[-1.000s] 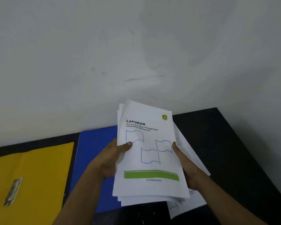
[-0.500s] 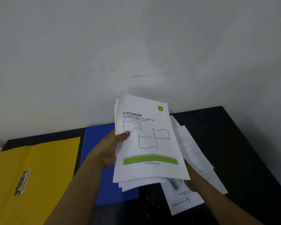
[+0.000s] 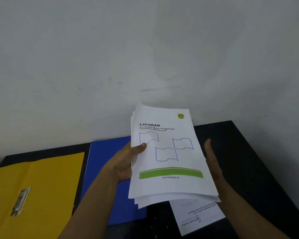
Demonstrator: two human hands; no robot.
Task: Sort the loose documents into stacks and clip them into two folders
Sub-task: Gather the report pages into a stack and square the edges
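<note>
The grip of the left hand (image 3: 125, 163) is closed in a pinch on the left edge of a stack of white paper sheets (image 3: 169, 187). The thumb is laid across the top sheet and the fingers are hidden beneath. The stack is held in the air above the surface, tilted toward the camera. Its top sheet is a cover page headed "LAPORAN", printed with three blue flag outlines, a broad green bar and a small yellow crest in the upper right corner. The lower sheets are fanned out slightly at the near edge.

The right hand (image 3: 212, 163) is held flat and edge-on just beside the right side of the stack. Its grip is unclosed, with fingers straight and side by side, and nothing is held. Whether the stack is touched by it cannot be told.

Below the stack, a loose white printed sheet (image 3: 197, 216) is laid on the black surface (image 3: 248, 161), with its text upside-down to the camera. A blue card folder (image 3: 104, 166) is seen flat under the left hand. Further left, a yellow card folder (image 3: 50, 178) is spread wide, and a silver metal clip (image 3: 21, 201) is fixed to it. A white plastered wall (image 3: 145, 49) is seen behind.
</note>
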